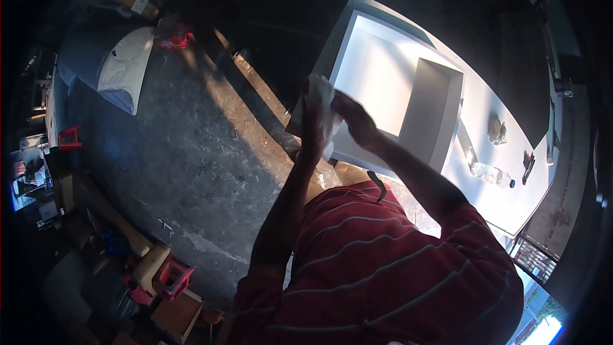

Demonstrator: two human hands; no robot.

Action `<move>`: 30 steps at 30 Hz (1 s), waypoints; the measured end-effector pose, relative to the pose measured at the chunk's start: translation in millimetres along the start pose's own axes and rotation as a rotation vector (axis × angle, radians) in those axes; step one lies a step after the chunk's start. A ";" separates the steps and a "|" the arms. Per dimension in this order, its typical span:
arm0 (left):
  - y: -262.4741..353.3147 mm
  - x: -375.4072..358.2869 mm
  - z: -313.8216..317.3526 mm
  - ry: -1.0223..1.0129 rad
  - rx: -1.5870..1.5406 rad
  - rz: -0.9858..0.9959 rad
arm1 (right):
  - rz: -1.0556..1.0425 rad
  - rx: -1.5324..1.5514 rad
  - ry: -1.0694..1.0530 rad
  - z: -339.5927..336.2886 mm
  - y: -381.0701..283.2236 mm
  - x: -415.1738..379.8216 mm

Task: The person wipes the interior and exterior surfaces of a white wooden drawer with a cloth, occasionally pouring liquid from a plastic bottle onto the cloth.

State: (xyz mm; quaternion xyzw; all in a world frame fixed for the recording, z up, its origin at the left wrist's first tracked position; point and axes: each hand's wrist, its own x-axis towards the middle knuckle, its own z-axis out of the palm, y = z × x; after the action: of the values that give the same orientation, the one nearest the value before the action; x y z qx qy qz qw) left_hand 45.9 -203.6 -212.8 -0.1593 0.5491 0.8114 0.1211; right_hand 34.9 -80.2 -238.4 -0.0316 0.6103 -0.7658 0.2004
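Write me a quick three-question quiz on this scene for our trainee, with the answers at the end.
1. Which of the person's hands is nearer the clear bottle on the white surface?
2. What is the left hand holding? A) a red stool; B) a pale crumpled item; C) a wooden plank.
3. True or false: the bottle's cap is red.

Key:
1. The right hand.
2. B. Whether it is cloth, paper or plastic cannot be told.
3. False; the cap is blue.
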 end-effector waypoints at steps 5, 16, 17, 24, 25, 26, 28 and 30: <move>-71.3 24.8 31.4 -0.201 -0.120 0.010 | -0.212 -0.299 0.361 -22.3 20.4 11.3; -82.0 17.7 -30.9 0.143 1.269 0.790 | -0.422 -1.479 0.028 -128.9 95.3 -9.0; -81.0 22.7 -35.9 0.131 1.273 0.751 | -0.417 -1.477 0.036 -131.5 95.9 -7.8; -72.8 26.1 -8.6 0.027 1.178 0.771 | 0.012 -0.602 0.475 -175.8 38.8 14.3; -71.1 27.1 2.8 0.007 1.094 0.747 | 0.112 -0.333 0.451 -172.3 15.6 15.1; -69.8 29.4 14.3 -0.015 1.008 0.725 | 0.154 -0.381 0.394 -172.2 -2.0 11.8; -69.8 35.1 29.6 -0.013 1.020 0.710 | -0.029 -0.159 0.135 -181.3 0.1 1.2; -70.9 40.0 38.9 -0.006 0.963 0.703 | -0.032 -0.175 0.055 -199.3 -1.1 -2.7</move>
State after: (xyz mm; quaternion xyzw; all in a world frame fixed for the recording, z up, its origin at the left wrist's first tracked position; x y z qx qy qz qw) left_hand 30.6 -140.5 -275.4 0.1074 0.8748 0.4629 -0.0945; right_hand -21.2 104.7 -287.3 -0.0375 0.6795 -0.7132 0.1678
